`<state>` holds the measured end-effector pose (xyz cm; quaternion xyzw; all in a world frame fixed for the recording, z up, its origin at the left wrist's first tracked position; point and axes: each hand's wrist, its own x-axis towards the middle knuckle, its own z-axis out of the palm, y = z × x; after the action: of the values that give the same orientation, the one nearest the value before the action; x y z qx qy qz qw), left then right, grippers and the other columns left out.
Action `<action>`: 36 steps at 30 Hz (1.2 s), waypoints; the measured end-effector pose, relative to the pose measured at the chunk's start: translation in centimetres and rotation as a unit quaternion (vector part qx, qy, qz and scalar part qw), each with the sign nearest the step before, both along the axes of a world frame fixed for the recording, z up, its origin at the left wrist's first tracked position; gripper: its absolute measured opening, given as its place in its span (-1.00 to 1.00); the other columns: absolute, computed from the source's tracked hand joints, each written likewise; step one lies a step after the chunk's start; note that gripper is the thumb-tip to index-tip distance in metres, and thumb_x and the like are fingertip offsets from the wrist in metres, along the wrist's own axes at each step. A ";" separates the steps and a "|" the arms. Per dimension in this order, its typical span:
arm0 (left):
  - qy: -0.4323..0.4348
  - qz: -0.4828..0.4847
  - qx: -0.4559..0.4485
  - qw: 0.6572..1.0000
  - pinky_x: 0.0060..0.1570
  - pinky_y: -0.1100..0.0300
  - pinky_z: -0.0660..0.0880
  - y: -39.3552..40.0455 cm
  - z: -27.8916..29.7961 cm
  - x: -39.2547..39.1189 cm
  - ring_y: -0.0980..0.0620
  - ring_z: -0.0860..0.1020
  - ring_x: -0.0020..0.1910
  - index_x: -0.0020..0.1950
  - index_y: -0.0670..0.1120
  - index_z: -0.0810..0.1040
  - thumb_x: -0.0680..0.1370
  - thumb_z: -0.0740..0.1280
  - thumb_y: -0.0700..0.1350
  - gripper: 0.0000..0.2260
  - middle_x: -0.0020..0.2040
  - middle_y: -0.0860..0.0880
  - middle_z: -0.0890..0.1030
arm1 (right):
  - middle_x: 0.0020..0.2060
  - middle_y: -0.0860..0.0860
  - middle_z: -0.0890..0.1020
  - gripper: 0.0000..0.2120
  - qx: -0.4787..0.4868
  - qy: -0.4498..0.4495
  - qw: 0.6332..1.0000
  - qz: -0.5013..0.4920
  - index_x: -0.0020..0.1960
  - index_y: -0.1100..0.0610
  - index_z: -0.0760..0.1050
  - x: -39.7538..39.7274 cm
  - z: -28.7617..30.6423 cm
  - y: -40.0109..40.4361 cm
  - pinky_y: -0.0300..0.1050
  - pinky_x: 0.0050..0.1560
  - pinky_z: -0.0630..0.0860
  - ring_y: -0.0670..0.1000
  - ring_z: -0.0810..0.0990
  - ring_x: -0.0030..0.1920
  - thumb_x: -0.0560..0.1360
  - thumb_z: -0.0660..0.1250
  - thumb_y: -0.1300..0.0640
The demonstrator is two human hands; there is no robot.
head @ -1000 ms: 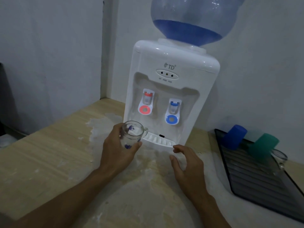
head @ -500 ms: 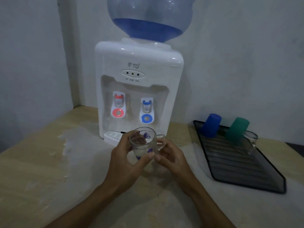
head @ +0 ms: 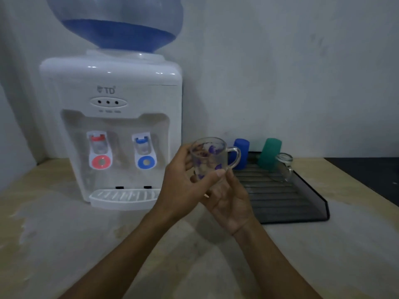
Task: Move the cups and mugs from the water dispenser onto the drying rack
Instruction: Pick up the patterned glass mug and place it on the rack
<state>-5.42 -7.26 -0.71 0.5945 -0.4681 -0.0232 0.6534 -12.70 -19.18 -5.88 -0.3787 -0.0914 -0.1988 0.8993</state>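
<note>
While the clear glass mug with purple flower prints [head: 208, 157] hangs in the air between the dispenser and the rack, the left hand [head: 185, 180] wraps its body, thumb across the near wall and fingers curled behind. The right hand [head: 230, 199] sits just beneath, palm up and fingers loosely cupped against the mug's base; whether it bears weight or only steadies cannot be told. The mug stands upright with its handle pointing toward the rack, free of either hand. Being thin glass, it is probably light, rigid, slick if wet and quick to chip, so a full wrap round the body or a finger through the handle looks the safest hold, with a gentle set-down. Just behind it, the dark ribbed plastic drying rack [head: 280, 203] lies on the pale wooden counter [head: 64, 234], carrying an inverted blue plastic cup [head: 243, 153], an inverted green plastic cup [head: 269, 153] and a small clear glass mug [head: 284, 167] tipped on its side. To the left stands the white countertop water dispenser [head: 112, 126], its drip tray [head: 123, 197] bare.
</note>
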 end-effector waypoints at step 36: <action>-0.184 -0.060 0.293 0.936 0.60 0.10 0.00 -8.0 -11.1 0.1 0.13 0.06 0.64 0.67 0.12 0.10 0.59 0.28 0.29 -0.28 0.68 0.16 0.01 | 0.28 0.14 0.56 -0.43 -0.189 0.192 0.822 -0.501 0.32 0.09 0.52 -7.5 2.2 -11.5 0.11 0.01 0.71 0.18 0.70 0.16 0.38 0.54 0.41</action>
<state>-5.34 -15.23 -11.84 0.7243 -0.5874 -0.0885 0.3501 -20.24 -30.64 -3.63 -0.5657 0.2498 -0.5240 0.5857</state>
